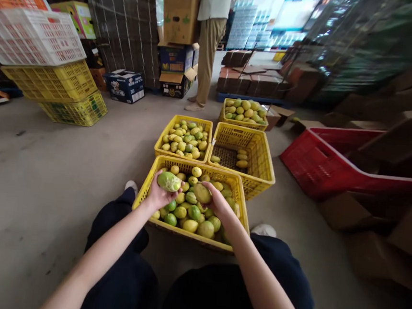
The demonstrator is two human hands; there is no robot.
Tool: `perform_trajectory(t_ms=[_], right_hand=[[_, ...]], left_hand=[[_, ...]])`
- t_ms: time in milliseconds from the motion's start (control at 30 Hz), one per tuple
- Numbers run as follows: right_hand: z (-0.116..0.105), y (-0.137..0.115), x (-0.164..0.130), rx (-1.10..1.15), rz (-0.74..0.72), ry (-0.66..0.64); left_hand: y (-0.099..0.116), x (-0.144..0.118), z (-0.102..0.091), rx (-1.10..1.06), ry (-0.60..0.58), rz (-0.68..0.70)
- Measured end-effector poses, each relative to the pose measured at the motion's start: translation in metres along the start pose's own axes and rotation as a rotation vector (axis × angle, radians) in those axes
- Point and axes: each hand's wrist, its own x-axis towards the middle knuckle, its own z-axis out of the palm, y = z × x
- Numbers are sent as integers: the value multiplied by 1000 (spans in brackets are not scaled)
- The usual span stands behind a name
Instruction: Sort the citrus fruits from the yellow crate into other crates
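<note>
A yellow crate (162, 162) full of green and yellow fruit stands on the floor between my knees. My left hand (159, 196) holds a green fruit (169, 181) above the crate's near left side. Over the crate's middle, my right hand (217, 201) grips a yellowish fruit (201, 193). Behind this crate stand two more yellow crates: the left crate (174, 123) is filled with fruit, the right crate (263, 154) holds only a few pieces.
A fourth yellow crate (225, 120) of fruit sits farther back. A person (209, 44) stands behind the crates beside stacked cardboard boxes. A red crate (320, 164) and cardboard lie to the right. Stacked yellow, white and orange crates (54, 78) stand at the left.
</note>
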Motion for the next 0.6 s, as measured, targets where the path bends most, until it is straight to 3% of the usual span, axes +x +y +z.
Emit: perform_trajectory(t_ms=[100,233,467,600], right_hand=[[4,9,1,85,190,31],[6,22,5,107,290,21],[4,29,18,157,325,127],[7,23,19,252,295,172]], left_hand=[[-5,4,-2,-238,79,62],[0,19,-5,-413,252,172],[16,28,6,-380,156,207],[17,30,16,-401,182,150]])
